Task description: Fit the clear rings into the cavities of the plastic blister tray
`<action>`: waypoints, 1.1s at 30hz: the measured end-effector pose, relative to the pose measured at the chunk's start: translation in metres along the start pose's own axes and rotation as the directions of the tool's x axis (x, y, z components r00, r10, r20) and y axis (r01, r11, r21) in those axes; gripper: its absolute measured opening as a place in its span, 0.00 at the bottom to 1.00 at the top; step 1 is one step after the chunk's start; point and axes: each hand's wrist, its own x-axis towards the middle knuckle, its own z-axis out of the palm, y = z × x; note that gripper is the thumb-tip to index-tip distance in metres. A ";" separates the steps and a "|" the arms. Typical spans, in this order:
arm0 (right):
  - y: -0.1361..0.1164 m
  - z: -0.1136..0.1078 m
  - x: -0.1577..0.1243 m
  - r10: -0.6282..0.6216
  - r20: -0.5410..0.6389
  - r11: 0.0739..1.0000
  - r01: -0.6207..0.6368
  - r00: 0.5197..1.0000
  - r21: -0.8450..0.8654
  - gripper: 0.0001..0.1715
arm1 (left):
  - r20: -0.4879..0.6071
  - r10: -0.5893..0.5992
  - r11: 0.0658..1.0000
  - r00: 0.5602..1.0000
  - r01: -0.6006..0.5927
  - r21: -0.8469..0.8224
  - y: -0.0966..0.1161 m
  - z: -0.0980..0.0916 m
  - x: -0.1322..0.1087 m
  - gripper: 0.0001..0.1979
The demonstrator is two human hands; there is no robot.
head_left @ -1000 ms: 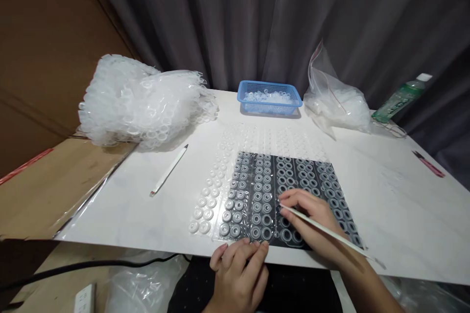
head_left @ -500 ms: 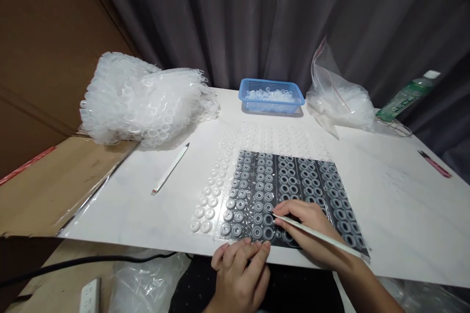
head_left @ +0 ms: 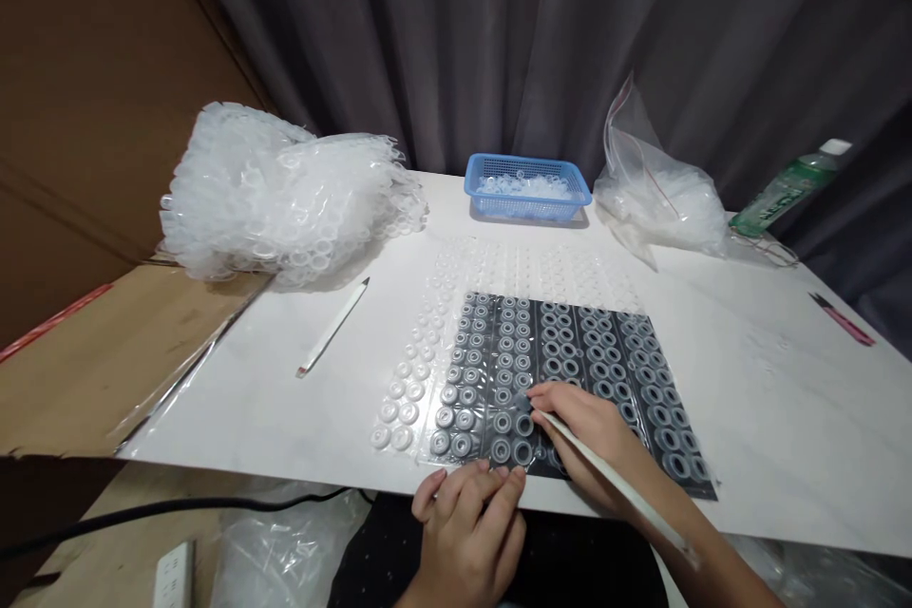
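Observation:
A clear blister sheet point(head_left: 527, 275) of small round cells lies over a black mat point(head_left: 641, 370) on the white table point(head_left: 769, 418). My right hand point(head_left: 591, 432) pinches a thin white stick point(head_left: 613, 480), its tip resting on a cell near the sheet's front middle. My left hand point(head_left: 466, 522) rests at the table's front edge, fingers curled together with their tips touching the sheet's near edge; I see nothing held in them.
A heap of clear blister sheets point(head_left: 285, 195) lies at the back left, on a cardboard box point(head_left: 92, 351). A blue basket point(head_left: 527, 187), a plastic bag point(head_left: 659, 195) and a green bottle point(head_left: 788, 185) stand at the back. A second white stick point(head_left: 332, 328) lies left; a red tool point(head_left: 845, 318) right.
My right hand slid left and toward the front with the stick, from the sheet's middle cells to cells nearer the front edge. The left hand stayed put.

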 end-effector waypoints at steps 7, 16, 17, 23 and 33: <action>0.010 -0.012 0.011 0.149 -0.379 0.962 -0.222 0.913 -0.157 0.11 | -0.002 0.021 1.000 1.000 -0.021 -0.002 -0.001 0.000 -0.001 0.10; 0.008 -0.014 0.017 0.286 0.089 0.940 -0.298 0.954 0.169 0.06 | -0.003 0.032 0.999 0.999 -0.032 0.002 -0.004 0.000 -0.004 0.10; 0.008 -0.013 0.017 0.301 0.100 0.932 -0.315 0.948 0.182 0.07 | -0.004 0.033 0.999 0.999 -0.033 0.003 -0.004 0.000 -0.004 0.10; 0.008 -0.015 0.019 0.320 0.120 0.923 -0.338 0.940 0.184 0.07 | -0.009 0.051 0.999 0.999 -0.051 0.012 -0.005 0.000 -0.003 0.10; 0.009 -0.013 0.019 0.327 0.131 0.925 -0.345 0.936 0.158 0.05 | -0.002 0.033 0.999 0.999 -0.033 0.004 -0.003 -0.001 -0.002 0.10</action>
